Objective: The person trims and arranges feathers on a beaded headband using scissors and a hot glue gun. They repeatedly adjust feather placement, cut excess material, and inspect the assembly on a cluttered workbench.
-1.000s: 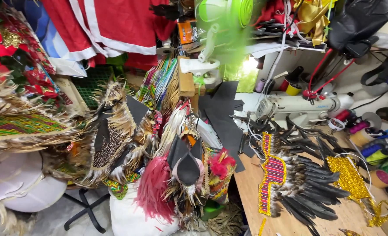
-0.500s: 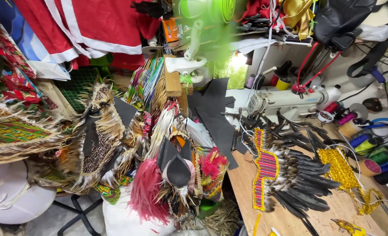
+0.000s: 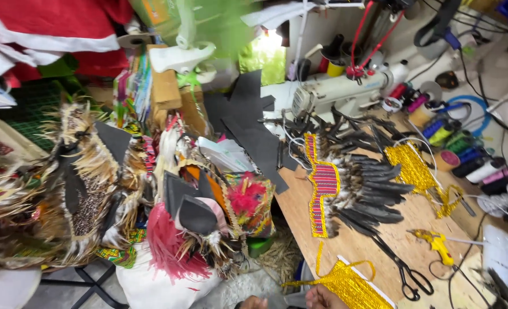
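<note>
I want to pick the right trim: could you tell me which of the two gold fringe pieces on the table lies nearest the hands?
The gold fringe at the table's front edge, just beside the hand; the other gold fringe lies farther back, right of the black feather piece.

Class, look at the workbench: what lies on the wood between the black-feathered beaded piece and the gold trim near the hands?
In the head view, black-handled scissors lie on the wood between the feathered beaded piece and the gold trim; the rest is bare.
</note>
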